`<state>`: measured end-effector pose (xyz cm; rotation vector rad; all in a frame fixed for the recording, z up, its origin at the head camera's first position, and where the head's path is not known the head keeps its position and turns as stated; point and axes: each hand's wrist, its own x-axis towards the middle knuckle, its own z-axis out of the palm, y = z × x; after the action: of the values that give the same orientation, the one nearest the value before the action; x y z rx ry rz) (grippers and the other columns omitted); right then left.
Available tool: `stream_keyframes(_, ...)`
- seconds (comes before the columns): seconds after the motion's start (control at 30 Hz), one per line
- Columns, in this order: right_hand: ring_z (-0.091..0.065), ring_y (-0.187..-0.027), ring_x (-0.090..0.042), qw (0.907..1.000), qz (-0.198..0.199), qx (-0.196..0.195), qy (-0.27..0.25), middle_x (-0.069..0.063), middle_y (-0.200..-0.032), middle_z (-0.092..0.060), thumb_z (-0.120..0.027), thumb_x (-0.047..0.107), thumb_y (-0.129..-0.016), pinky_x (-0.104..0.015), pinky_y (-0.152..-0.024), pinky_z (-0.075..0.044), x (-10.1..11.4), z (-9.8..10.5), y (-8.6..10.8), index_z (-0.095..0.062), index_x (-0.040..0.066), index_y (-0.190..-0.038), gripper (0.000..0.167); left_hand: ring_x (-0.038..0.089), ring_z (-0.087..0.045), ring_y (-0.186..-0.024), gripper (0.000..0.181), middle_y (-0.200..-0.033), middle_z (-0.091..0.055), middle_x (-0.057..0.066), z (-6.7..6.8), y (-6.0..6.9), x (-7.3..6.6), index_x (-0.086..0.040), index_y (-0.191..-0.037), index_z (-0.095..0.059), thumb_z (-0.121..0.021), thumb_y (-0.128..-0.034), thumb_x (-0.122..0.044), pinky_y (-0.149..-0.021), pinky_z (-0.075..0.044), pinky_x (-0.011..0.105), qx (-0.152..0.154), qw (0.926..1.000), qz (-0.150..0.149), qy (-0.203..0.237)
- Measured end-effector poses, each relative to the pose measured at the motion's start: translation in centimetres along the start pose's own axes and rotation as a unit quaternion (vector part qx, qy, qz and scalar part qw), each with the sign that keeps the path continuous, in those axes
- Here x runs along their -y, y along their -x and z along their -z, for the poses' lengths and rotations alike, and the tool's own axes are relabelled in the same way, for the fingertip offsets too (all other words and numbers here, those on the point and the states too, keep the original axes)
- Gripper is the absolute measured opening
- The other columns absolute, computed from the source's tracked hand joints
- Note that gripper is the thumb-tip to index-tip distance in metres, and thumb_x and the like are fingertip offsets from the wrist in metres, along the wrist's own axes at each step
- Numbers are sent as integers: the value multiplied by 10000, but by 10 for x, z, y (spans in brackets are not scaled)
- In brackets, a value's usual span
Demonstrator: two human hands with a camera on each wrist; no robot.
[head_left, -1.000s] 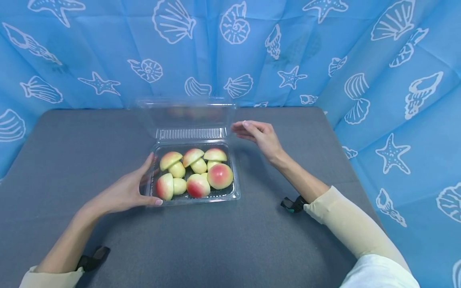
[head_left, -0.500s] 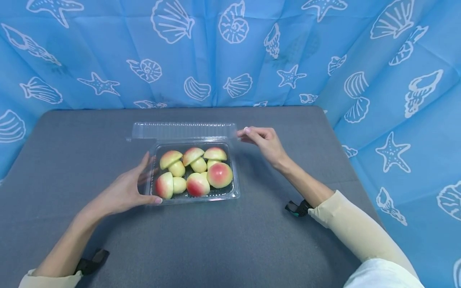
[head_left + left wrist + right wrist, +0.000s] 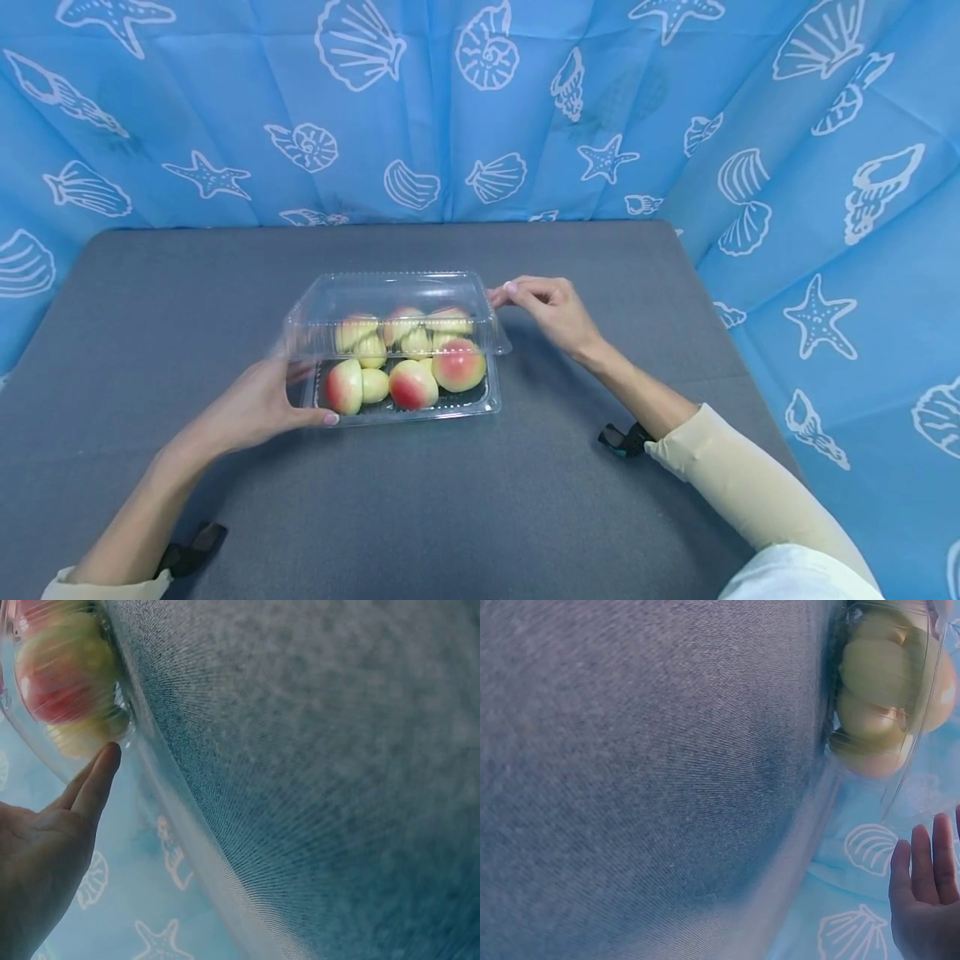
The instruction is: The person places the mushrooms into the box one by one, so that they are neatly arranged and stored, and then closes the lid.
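A clear plastic clamshell container (image 3: 405,417) stands on the table, holding several yellow mushroom-shaped pieces (image 3: 343,387) with reddish caps. Its hinged lid (image 3: 397,287) tilts forward over the back row, its front edge raised above the base. My left hand (image 3: 251,404) spans the container's left side, thumb by the front left corner, the other fingers partly behind the lid. Straight fingers (image 3: 96,780) reach the container's corner in the left wrist view. My right hand (image 3: 551,312) is at the lid's right side, fingertips beside it; whether they touch is unclear. Its fingers (image 3: 922,862) look straight in the right wrist view.
The grey table (image 3: 465,508) extends around the container on all sides. A blue curtain (image 3: 435,108) with white shell prints hangs behind and to the right. Black straps (image 3: 191,550) sit on both wrists.
The lid has swung from standing up at the back to forward over the pieces. My right hand has shifted slightly toward me and right. The left hand has stayed nearly still.
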<state>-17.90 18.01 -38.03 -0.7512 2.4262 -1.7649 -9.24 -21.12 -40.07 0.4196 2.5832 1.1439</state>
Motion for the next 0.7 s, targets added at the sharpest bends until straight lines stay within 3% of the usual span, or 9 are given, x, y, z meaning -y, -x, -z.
stream_keyframes(0.2, -687, -1046, -184, 9996, 82, 5, 259, -73, -1078, -739, -562, 106, -1017, -330, -953, -518, 0, -1, 3, -766, 38, -942, 228, 488, -540, -1214, 1412, -1529, -275, 356, 2, 1, 1, -359, -1517, 277, -887, -719, -424, -959, -456, 608, -66, 9999, -126, -3)
stream_keyframes(0.33, -678, -1075, -214, 9987, 251, 24, 438, -89, -1098, -734, -570, 81, -1009, -359, -955, -519, 0, -3, 6, -766, 41, -960, 206, 489, -536, -1220, 1358, -1562, -220, 335, 5, 3, 4, -386, -1535, 223, -875, -736, -422, -916, -485, 613, -13, 9999, -117, 56)
stream_keyframes(0.57, -656, -1107, -208, 9949, 449, 21, 899, -70, -1113, -730, -499, 107, -1040, -379, -966, -506, 0, -5, 13, -770, 77, -972, 282, 544, -389, -1324, 1264, -1491, -428, 251, 12, 13, 5, -333, -1593, 71, -859, -744, -448, -995, -310, 740, -101, 9995, -178, -259)
stream_keyframes(0.7, -647, -1121, -196, 9935, 555, 37, 998, -51, -1124, -725, -519, 115, -1033, -370, -929, -522, -1, -7, 18, -777, 94, -982, 264, 485, -474, -1290, 1196, -1563, -311, 249, 14, 19, 6, -335, -1603, -1, -856, -768, -388, -998, -350, 700, -89, 9995, -291, -37)
